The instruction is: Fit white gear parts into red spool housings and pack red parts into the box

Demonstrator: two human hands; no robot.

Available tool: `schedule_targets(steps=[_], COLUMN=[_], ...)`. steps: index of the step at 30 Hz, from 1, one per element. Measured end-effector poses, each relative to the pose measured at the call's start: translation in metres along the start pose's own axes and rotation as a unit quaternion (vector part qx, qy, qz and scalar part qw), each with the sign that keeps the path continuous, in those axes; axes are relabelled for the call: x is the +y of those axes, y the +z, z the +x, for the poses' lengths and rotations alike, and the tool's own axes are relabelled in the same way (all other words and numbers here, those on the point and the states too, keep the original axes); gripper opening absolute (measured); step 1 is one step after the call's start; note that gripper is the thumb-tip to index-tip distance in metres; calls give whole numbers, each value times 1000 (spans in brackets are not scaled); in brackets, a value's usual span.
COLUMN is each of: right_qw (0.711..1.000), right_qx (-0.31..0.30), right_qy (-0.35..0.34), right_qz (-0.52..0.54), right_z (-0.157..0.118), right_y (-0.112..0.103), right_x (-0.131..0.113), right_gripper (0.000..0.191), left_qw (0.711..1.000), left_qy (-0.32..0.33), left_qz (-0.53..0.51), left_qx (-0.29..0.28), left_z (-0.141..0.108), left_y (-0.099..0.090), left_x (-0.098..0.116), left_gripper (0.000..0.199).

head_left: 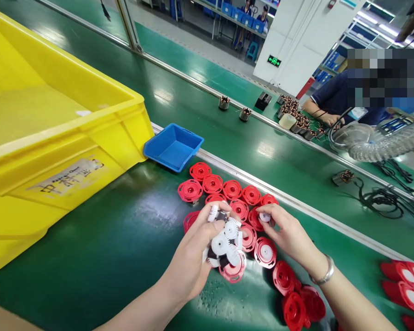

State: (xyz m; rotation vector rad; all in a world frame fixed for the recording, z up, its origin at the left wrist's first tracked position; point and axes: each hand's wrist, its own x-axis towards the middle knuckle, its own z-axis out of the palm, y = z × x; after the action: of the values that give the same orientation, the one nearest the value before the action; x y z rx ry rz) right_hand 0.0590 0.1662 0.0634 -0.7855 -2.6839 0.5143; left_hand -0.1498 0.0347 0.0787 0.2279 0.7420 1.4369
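A person is working with two bare hands over a green bench [131, 276]. The right hand [286, 227] is pinching one white gear [265, 216] between thumb and fingertips, its grip nearly closed, at a red housing [253, 220]; whether the two are touching cannot be told. The left hand [195, 246] is cupping a heap of loose gears [221, 243], dark pieces among them, its fingers curling around the pile.

The step in hand appears to be seating gears in housings, since a neighbouring housing is already carrying a seated gear [266, 252]. The move seems to be calling for centring the pinched gear, then loosening the grip.

The housings are standing close together, so one could be nudged, and the left hand is hiding several. Beyond, a blue tray [174, 148] is lying beside a yellow bin [133, 138]. Past a metal rail [241, 176], copper-wound parts [223, 103] are resting, some near a co-worker [331, 89].
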Motion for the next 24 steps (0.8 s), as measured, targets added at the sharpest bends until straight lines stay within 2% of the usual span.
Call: schedule_targets(steps=[9,12,15,20,24], right_qw=[999,999,998,999,998], right_qx=[20,14,35,-1,9], right_qy=[-18,-18,-2,31,29], right_qz=[-28,-42,-47,-15,-51], right_z=[-3,-3,-8,-21,-27], right_y=[0,-6,-10,1,9], right_x=[0,-2,-4,-6,-3], right_gripper=[22,32,42,42,36], left_qw=[999,999,999,999,999], left_qy=[17,14,15,10,0], left_qz=[24,27,31,35,42], left_qx=[-16,-11,-5,-3,2], left_z=[0,0,0,0,-1], left_y=[0,0,1,1,2], left_x=[0,0,0,1,0], left_gripper=[17,17,19,21,21])
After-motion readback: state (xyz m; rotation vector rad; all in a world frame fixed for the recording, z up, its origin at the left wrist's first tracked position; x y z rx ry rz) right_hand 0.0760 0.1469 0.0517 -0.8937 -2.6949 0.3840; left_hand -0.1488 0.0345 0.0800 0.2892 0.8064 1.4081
